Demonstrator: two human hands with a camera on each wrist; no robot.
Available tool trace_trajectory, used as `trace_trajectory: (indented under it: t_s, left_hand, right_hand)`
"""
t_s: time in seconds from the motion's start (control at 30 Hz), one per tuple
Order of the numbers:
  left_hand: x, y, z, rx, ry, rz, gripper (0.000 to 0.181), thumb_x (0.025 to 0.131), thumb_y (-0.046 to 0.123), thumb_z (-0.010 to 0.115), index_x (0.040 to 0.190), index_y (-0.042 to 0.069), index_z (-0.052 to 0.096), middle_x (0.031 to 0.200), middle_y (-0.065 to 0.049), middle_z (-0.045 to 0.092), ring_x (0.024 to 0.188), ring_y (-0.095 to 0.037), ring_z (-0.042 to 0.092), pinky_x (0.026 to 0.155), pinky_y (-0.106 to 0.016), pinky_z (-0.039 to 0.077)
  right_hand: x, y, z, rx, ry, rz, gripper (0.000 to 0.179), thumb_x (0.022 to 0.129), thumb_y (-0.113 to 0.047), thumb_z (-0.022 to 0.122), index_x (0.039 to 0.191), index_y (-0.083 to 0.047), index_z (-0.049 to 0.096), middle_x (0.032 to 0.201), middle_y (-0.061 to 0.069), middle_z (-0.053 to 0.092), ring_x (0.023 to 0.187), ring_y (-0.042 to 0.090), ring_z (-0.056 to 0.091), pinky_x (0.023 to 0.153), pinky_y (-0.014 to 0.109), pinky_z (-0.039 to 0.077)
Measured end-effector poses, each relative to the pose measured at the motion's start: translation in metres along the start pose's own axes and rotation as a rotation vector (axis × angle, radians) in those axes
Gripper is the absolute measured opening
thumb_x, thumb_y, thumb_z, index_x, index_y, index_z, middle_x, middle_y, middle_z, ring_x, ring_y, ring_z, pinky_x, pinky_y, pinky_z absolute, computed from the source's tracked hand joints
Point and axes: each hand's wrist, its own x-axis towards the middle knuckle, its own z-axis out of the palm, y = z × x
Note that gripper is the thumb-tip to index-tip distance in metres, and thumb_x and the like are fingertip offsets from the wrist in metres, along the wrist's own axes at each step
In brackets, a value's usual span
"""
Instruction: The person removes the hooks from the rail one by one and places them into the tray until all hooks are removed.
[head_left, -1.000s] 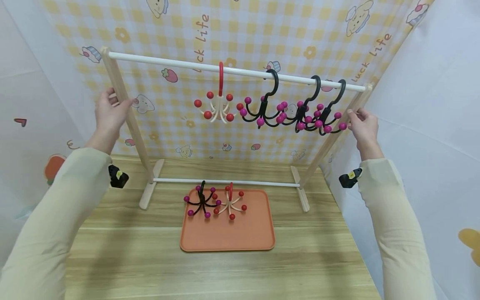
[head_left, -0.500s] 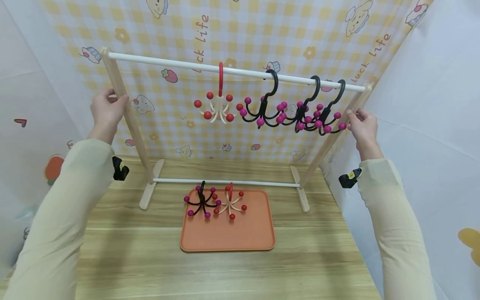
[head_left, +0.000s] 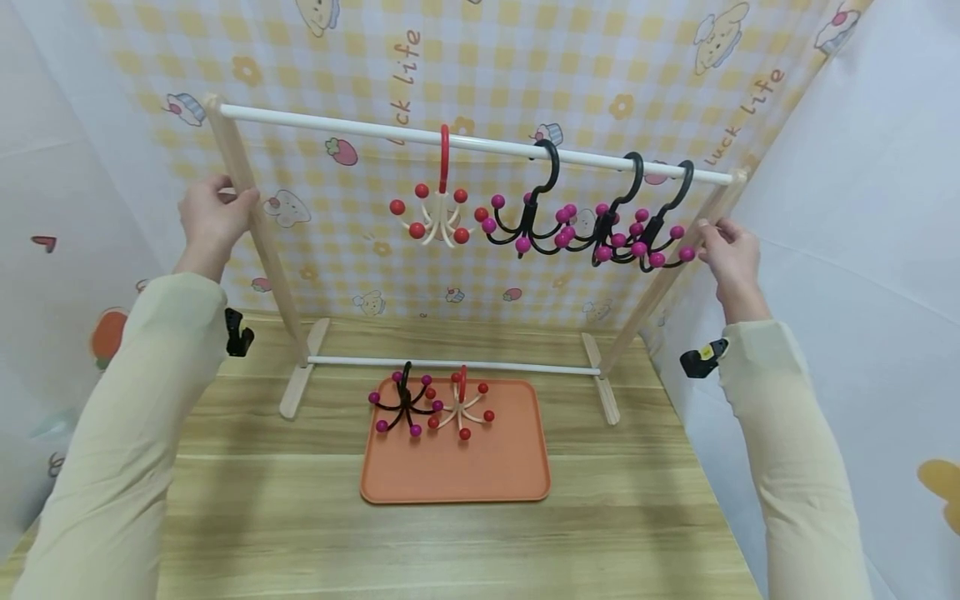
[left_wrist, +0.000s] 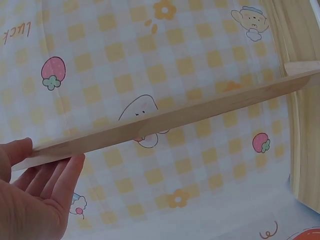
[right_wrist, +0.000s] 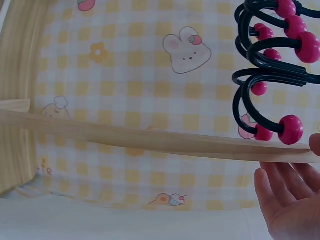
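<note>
Two pale sleeves reach in from the near side, well to the left and right of the orange tray. The tabletop spreads as a broad wooden strip before the tray and out past both its sides, its right edge slanting by well to the tray's right. Orange surface shows across the tray's near half; by its far edge sit a black hanger with magenta balls, one at the tray's left rim, and beside it a cream hanger with red balls. Behind the tray stands the rack, its lower rod close along the far rim. Up and left of the tray, the left grip is nearly closed, thumb and fingers pinching the left post; up and right of it, the right grip pinches the right post likewise, a magenta ball just beside it. Above the tray, the top rod carries a red-hooked hanger near the tray's midline and three black hangers from its right edge outward; the rod's longest open stretch runs off to the tray's left. Farthest behind the tray hangs a yellow-checked cloth.
</note>
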Motion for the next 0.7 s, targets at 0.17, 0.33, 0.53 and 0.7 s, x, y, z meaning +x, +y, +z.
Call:
trace_trajectory:
  t_s: [0.17, 0.33, 0.53, 0.7]
  left_hand:
    - [0.000, 0.001, -0.002, -0.010, -0.028, -0.002, 0.054, 0.089, 0.032, 0.046, 0.136, 0.007, 0.034, 0.131, -0.018, 0.040, 0.110, -0.022, 0.048, 0.086, -0.026, 0.044]
    - [0.000, 0.000, -0.002, -0.008, -0.037, 0.004, 0.055, 0.090, 0.032, 0.046, 0.135, 0.005, 0.033, 0.132, -0.018, 0.038, 0.112, -0.025, 0.046, 0.086, -0.025, 0.044]
    - [0.001, 0.000, -0.002, -0.012, -0.034, 0.009, 0.054, 0.090, 0.031, 0.046, 0.135, 0.004, 0.034, 0.131, -0.019, 0.039, 0.112, -0.025, 0.047, 0.084, -0.023, 0.045]
    - [0.000, 0.001, -0.001, 0.008, -0.021, 0.009, 0.054, 0.090, 0.032, 0.045, 0.134, 0.004, 0.035, 0.130, -0.020, 0.040, 0.110, -0.025, 0.048, 0.083, -0.022, 0.045]
  right_hand:
    - [-0.024, -0.028, 0.000, 0.080, 0.041, -0.026, 0.058, 0.078, -0.043, 0.063, 0.129, -0.022, 0.045, 0.125, 0.001, 0.047, 0.106, 0.011, 0.050, 0.082, 0.019, 0.047]
    - [-0.081, -0.078, 0.010, 0.199, 0.094, -0.063, 0.041, 0.083, -0.024, 0.063, 0.122, -0.015, 0.051, 0.121, 0.000, 0.051, 0.101, 0.010, 0.052, 0.088, 0.021, 0.043]
    - [-0.122, -0.112, 0.018, 0.297, 0.156, -0.128, 0.032, 0.087, -0.018, 0.058, 0.117, -0.011, 0.053, 0.117, 0.001, 0.052, 0.101, 0.008, 0.051, 0.079, 0.013, 0.045]
    - [-0.135, -0.121, 0.024, 0.368, 0.181, -0.194, 0.025, 0.085, -0.013, 0.060, 0.110, -0.009, 0.057, 0.112, 0.002, 0.053, 0.096, 0.009, 0.052, 0.069, 0.012, 0.046]
